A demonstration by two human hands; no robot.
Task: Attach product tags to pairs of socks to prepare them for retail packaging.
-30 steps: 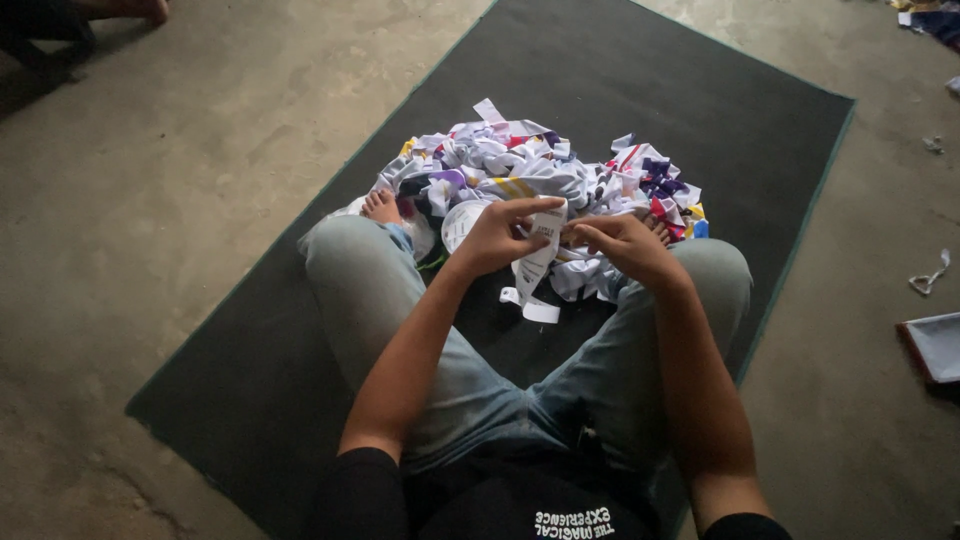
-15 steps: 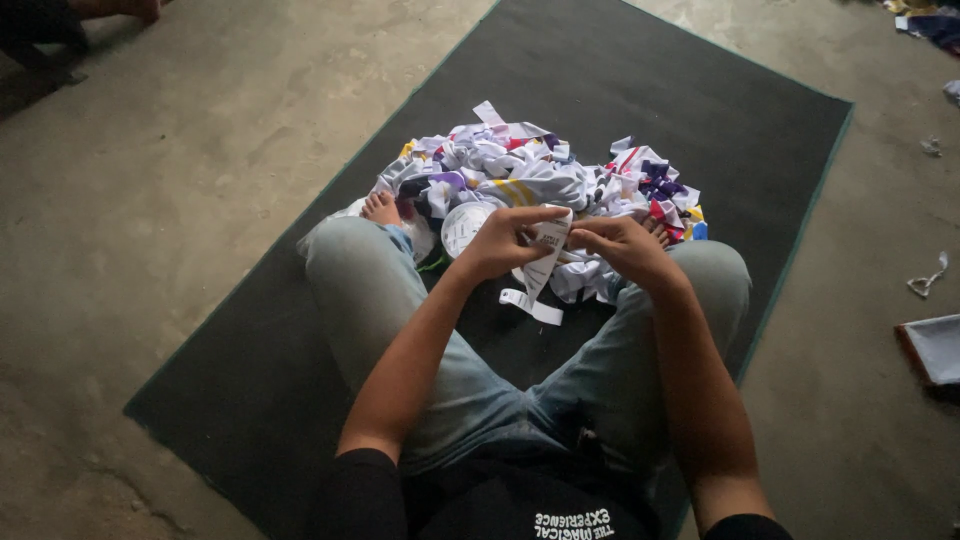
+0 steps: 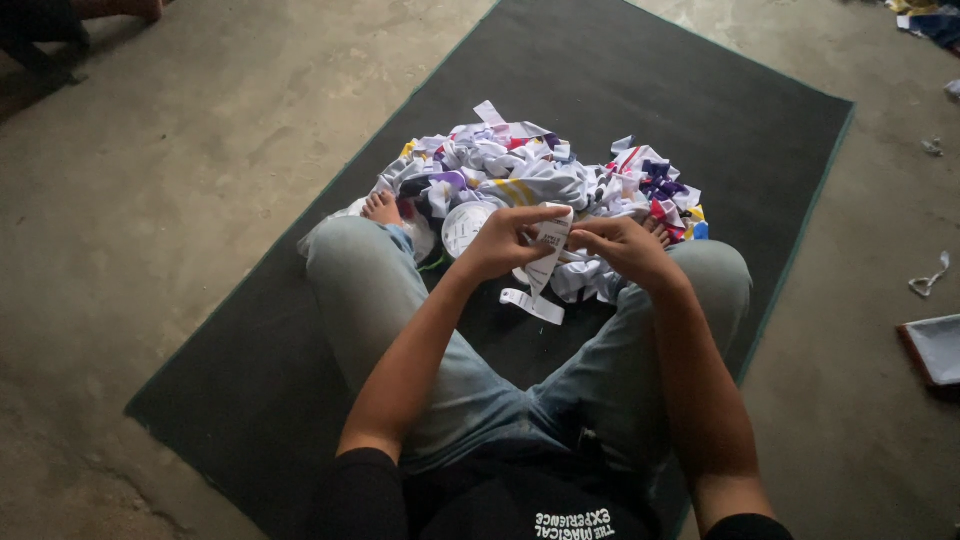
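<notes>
Lying on bare concrete, the dark green mat [image 3: 700, 110] has free room on every side. The heap of white and coloured fabric scraps [image 3: 530, 175] sits just past the crossed legs. A white paper strip [image 3: 545, 262] hangs nearly upright between the left hand [image 3: 505, 240] and right hand [image 3: 625, 248], both pinching its top.

Flat tray [image 3: 935, 348] cut by right edge; right foot [image 3: 657, 229] mostly hidden behind right hand [image 3: 622, 247].

White paper strip [image 3: 543, 262] hanging, pinched, before scrap pile [image 3: 530, 180].
</notes>
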